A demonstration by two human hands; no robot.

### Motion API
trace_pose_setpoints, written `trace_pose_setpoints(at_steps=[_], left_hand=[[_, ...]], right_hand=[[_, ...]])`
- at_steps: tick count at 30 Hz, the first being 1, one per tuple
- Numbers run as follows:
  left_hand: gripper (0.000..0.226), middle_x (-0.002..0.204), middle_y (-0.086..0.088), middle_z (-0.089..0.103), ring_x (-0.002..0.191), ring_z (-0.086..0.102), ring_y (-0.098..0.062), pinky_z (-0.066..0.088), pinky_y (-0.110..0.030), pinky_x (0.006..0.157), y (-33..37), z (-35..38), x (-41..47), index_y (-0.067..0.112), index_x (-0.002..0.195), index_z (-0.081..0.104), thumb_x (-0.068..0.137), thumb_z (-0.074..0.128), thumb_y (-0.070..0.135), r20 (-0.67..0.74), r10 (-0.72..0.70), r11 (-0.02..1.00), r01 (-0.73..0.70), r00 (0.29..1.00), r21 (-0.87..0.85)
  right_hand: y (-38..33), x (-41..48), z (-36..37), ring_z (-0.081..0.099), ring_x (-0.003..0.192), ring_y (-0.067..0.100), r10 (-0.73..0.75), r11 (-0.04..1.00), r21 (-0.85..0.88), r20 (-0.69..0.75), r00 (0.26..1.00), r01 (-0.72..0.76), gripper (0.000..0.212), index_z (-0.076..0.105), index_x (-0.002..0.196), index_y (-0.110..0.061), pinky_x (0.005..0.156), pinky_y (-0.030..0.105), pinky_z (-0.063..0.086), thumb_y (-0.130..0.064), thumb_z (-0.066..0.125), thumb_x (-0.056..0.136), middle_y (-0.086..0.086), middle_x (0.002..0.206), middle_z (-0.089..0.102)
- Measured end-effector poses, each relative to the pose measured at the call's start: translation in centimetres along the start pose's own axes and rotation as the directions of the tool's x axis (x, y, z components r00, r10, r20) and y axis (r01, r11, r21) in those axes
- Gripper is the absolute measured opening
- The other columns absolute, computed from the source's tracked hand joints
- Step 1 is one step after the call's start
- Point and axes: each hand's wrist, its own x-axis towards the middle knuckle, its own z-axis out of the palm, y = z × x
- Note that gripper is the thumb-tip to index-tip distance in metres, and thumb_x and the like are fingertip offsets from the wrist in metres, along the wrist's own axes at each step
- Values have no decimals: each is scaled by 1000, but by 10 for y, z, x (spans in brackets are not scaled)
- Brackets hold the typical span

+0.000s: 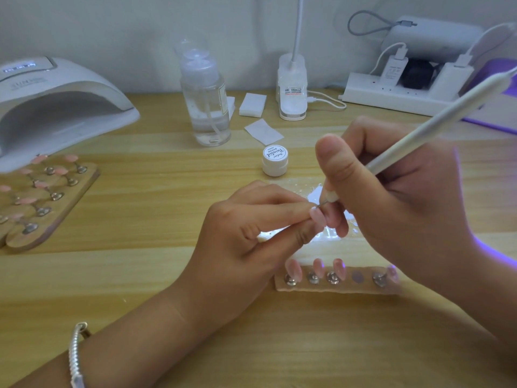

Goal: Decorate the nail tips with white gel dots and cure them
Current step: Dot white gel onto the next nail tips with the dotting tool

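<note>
Inspector: Grip status?

Operator: My left hand [246,228] pinches the nail tip [317,215] just beyond the holder strip [335,288], steadying it. My right hand [391,197] grips the dotting pen [436,119] pencil-fashion, needle at the tip, for control.

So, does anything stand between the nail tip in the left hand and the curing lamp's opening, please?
Mostly not: bare table lies between the nail tip and the curing lamp. The pump bottle stands behind that line; the wooden stand lies before the opening's left part.
</note>
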Motion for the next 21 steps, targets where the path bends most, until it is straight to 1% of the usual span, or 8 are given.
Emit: trace_pose_setpoints(at_steps=[4, 8, 11, 15, 18, 21], left_hand=[[13, 95, 8, 72, 94, 62, -19, 54, -26, 60, 0, 0, 0, 22, 97, 77, 94, 64, 22, 4, 4, 1000, -4, 1000, 3], [14, 94, 9, 72, 94, 63, -20, 54, -26, 61, -1, 0, 0, 19, 95, 78, 94, 64, 20, 2, 24, 999, -25, 1000, 42], [15, 94, 7, 72, 93, 63, -21, 54, -28, 60, -2, 0, 0, 16, 94, 79, 93, 65, 19, 2, 15, 1000, -15, 1000, 26], [14, 94, 8, 72, 93, 62, -19, 54, -27, 61, -1, 0, 0, 17, 95, 79, 93, 65, 19, 3, 14, 1000, -14, 1000, 19], [13, 95, 9, 72, 94, 63, -19, 54, -28, 61, -1, 0, 0, 20, 96, 78, 93, 65, 19, 1, 19, 999, -19, 1000, 29], [13, 94, 9, 72, 93, 64, -20, 55, -31, 62, -1, 0, 0, 18, 94, 79, 93, 66, 17, -3, 13, 999, -13, 1000, 37]], right_hand=[[1, 0, 0, 57, 39, 13, 11, 1000, -12, -7, 1000, -11, 38, 51, 65, -2, 41, 23, 41, -16, 56, 100, 8, 50, 55], [2, -1, -1, 56, 39, 16, 12, 1000, -23, -8, 1000, -12, 38, 51, 64, -2, 40, 25, 42, -16, 57, 99, 6, 49, 56], [3, -1, -1, 57, 39, 13, -4, 1000, -18, 0, 1000, 4, 38, 51, 64, -2, 41, 23, 41, -15, 56, 100, 7, 49, 55], [4, 0, -1, 59, 41, 7, -12, 1000, 6, 6, 1000, 12, 38, 50, 65, -3, 41, 21, 41, -15, 55, 100, 9, 51, 54], [5, -1, -1, 60, 41, 8, -7, 1000, 7, 7, 1000, 7, 38, 51, 65, -2, 41, 21, 42, -17, 55, 100, 9, 50, 54], [5, -1, -1, 59, 41, 7, -6, 1000, 16, 4, 1000, 6, 38, 51, 65, -3, 42, 19, 41, -17, 55, 100, 7, 50, 55]])
